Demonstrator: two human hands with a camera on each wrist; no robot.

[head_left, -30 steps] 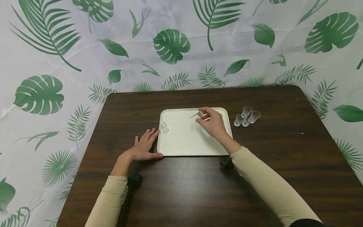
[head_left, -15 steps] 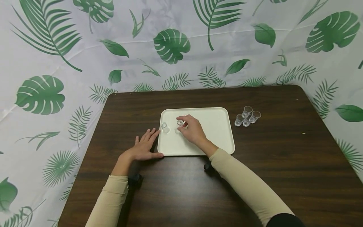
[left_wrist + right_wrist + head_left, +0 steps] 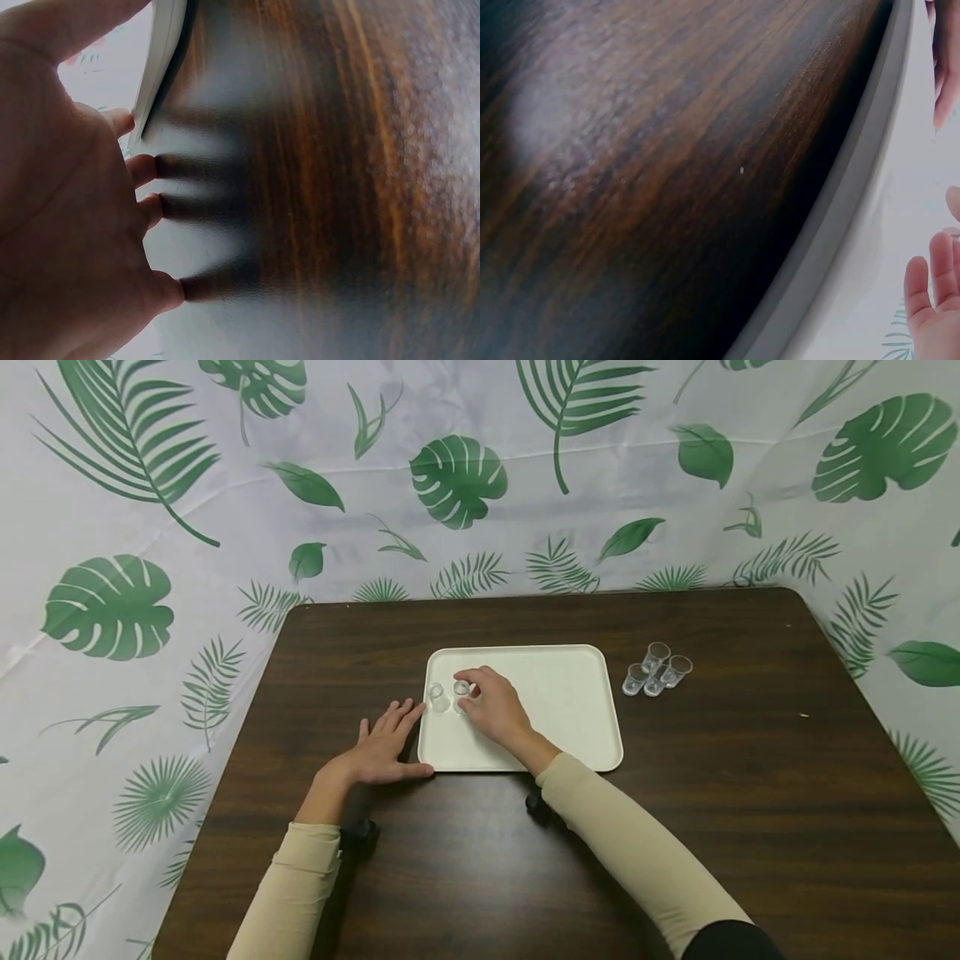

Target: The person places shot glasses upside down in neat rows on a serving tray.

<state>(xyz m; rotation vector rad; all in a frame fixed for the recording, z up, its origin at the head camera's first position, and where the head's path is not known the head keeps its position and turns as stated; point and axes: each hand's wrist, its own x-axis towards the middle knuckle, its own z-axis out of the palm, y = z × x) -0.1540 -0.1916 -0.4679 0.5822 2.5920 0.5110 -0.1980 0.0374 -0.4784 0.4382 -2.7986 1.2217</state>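
In the head view my right hand pinches a small clear shot glass between thumb and fingers, low over the left part of the white tray. Just left of it, another clear shot glass stands on the tray, its narrower end up. My left hand lies with fingers spread on the table, its thumb and index fingertips right at the tray's left edge. The left wrist view shows that hand beside the tray's rim. Fingers of my right hand appear at the right wrist view's edge; its glass is barely visible there.
Several more clear shot glasses stand upright in a close group to the right of the tray. The dark wooden table extends on all sides. A white cloth with green leaf prints hangs behind it.
My right hand has carried the shot glass leftward across the tray, from its right half to beside the other glass, turning it from tilted to upright. My left hand has stayed put.
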